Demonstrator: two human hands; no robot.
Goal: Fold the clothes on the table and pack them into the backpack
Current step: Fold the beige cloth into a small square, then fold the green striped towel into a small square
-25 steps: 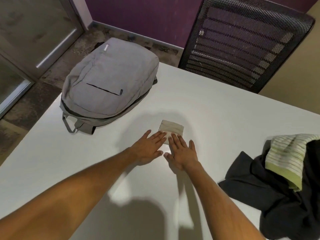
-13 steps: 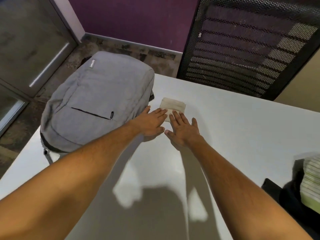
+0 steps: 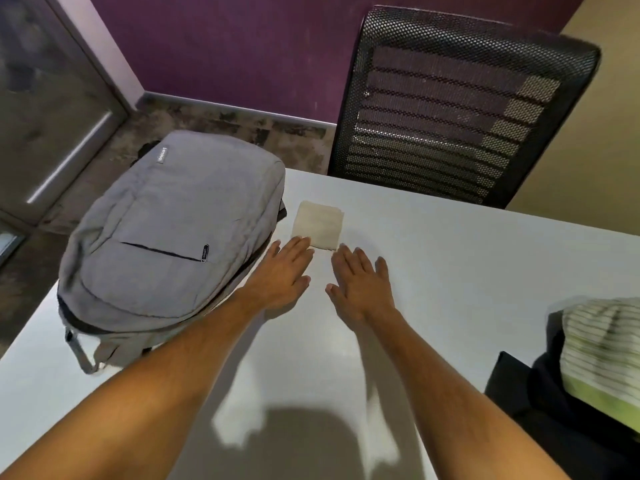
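Hands lie flat and palm-down over the table (image 3: pixel 467 258), both arms stretched forward from the lower edge of the view. The left hand (image 3: pixel 282 271) has its fingers straight and close together, fingertips just overlapping the near left corner of the folded cloth (image 3: pixel 318 225); it holds nothing. The right hand (image 3: pixel 362 282) is likewise flat, fingers straight and slightly spread, thumb out to the left; its fingertips end just at the near right corner of the cloth, and whether they touch it cannot be told. It grips nothing.

The cloth is a small beige square-ish packet lying flat on the table, just beyond both hands and between them, slightly nearer the left. It sits just right of the backpack (image 3: pixel 173 237), close to its edge but apart from it. The packet is only a little longer than wide, its longer side running from the hands toward the far table edge, tilted slightly to the right.

The backpack is grey, lying front-up on the left end of the table, its top toward the far edge and overhanging it, front pocket zipper closed. At the right edge a striped garment (image 3: pixel 602 348) rests on a dark garment (image 3: pixel 540 403). A black mesh chair (image 3: pixel 450 109) stands beyond the table.
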